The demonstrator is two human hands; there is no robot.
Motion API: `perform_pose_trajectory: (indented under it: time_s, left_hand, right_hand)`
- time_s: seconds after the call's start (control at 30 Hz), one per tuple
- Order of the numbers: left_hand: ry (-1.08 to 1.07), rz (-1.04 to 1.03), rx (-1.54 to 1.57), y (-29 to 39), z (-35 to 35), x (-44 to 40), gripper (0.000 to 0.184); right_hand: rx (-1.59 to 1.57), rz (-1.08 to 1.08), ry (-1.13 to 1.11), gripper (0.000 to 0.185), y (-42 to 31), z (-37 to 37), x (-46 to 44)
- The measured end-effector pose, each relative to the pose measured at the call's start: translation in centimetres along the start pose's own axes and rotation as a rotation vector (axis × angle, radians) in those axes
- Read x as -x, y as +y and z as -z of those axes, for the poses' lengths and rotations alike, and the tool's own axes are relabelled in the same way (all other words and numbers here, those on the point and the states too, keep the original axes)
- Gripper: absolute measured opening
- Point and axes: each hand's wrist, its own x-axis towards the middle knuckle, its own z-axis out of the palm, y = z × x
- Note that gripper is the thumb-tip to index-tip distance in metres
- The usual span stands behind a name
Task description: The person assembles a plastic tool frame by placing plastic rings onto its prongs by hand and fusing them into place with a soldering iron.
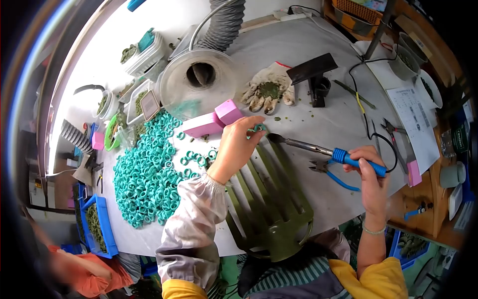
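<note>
My left hand (238,144) is closed in a pinch on a small teal ring (257,128), just above the far end of a dark green slotted piece (286,212). My right hand (371,172) grips a soldering iron (318,148) by its blue handle. The iron's dark, flattened tip lies close to the left fingertips; whether it touches the ring I cannot tell. Left of my left forearm is a large heap of teal rings (147,174), with several loose ones beside it. Two pink blocks (204,124) sit behind my left hand.
Blue-handled cutters (323,169) lie under the iron. A stained glove (269,89), a black stand (314,74) and a suction hood (172,79) stand farther back. The iron's cable (366,112) runs right. Another person's orange sleeve (92,274) shows at lower left.
</note>
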Motion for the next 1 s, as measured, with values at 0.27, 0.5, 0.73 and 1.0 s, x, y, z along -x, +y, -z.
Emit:
perform_pose_trajectory:
  time_s: [0.27, 0.5, 0.73, 1.0]
  left_hand:
    - [0.093, -0.217, -0.227, -2.3, -2.4, -1.4, 0.026]
    - [0.065, -0.215, -0.232, -2.8, -2.6, -1.7, 0.027]
    - [0.233, -0.233, -0.186, -2.4, 0.8, 0.4, 0.022]
    - [-0.198, 0.089, -0.351, -6.1, 11.3, 16.5, 0.012]
  right_hand:
    - [-0.079, -0.004, -0.014, 0.017, 1.8, -0.6, -0.7]
    - [-0.051, 0.018, -0.016, 0.016, 1.2, -0.6, -0.8]
    - [-0.015, 0.004, -0.006, 0.018, -1.1, 1.3, 0.1]
    - [-0.100, -0.065, -0.043, 0.019, -0.6, 0.0, 0.9]
